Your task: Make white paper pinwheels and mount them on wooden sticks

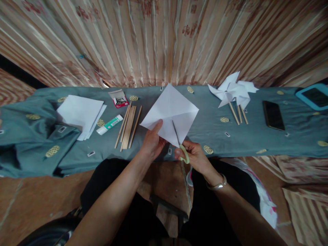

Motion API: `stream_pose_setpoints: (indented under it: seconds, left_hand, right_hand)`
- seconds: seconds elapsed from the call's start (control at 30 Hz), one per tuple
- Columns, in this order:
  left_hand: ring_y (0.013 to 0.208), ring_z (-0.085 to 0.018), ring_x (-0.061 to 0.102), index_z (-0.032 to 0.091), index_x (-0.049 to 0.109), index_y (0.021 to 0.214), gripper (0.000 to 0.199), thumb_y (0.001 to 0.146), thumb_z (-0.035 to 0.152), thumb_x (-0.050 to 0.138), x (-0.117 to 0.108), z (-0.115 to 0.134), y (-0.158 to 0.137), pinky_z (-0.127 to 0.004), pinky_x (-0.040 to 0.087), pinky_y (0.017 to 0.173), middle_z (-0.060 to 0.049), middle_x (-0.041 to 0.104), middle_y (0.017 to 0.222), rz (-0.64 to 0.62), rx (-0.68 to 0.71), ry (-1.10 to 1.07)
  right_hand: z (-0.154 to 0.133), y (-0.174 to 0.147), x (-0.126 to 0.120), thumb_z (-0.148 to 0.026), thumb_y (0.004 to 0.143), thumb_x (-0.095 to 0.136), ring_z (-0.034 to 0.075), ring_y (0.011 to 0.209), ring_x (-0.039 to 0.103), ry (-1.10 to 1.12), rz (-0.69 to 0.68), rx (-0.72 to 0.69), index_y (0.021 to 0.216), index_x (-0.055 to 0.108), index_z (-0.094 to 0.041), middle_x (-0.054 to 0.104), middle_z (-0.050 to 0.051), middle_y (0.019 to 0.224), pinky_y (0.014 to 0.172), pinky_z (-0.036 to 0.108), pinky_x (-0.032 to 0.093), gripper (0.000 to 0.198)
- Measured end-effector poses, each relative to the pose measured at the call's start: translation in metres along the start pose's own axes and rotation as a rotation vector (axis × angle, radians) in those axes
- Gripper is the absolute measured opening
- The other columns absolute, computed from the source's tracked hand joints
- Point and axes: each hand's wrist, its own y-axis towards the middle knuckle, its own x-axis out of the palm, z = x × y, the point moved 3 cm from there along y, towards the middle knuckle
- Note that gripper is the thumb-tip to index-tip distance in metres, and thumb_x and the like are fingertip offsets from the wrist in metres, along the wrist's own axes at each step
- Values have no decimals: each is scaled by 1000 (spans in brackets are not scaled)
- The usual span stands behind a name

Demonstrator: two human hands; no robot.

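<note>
- Gripping the white paper (170, 102), just right of the wooden sticks (129, 126): left hand (153, 140), thumb on top!
- Right hand (195, 155) holds the scissors (186, 154), blade over the paper, farther right of those sticks.

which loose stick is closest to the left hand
The rightmost loose stick: a gap separates it from the other loose sticks, which lie farther from the left hand.

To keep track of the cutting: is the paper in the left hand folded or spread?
Spread: the paper shows one broad face, with all four corners out and faint creases across it.
</note>
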Motion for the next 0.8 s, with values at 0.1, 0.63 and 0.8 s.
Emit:
stream_pose_setpoints:
  seconds: [0.1,0.63,0.8]
  left_hand:
    - [70,-14,65,17,63,104,24,83,25,70,-1,0,1,-26,56,67,-2,70,85,11,-3,0]
    - [72,-13,69,14,67,105,17,93,14,55,0,23,2,-26,56,80,-1,74,84,44,92,-36]
    - [64,-10,68,18,67,108,22,93,10,52,-12,44,2,-22,57,75,3,74,77,82,174,-50]
  right_hand:
    - [1,1,1,-52,58,87,9,49,54,7,18,4,72,69,-18,61,-3,54,47,21,42,41]
    - [3,-9,2,-54,69,80,10,57,57,-94,-198,40,91,67,-18,66,-2,69,54,21,45,44]
    - [-7,-24,-20,-53,74,78,10,58,57,-211,-369,120,93,68,-17,69,1,70,52,20,41,42]
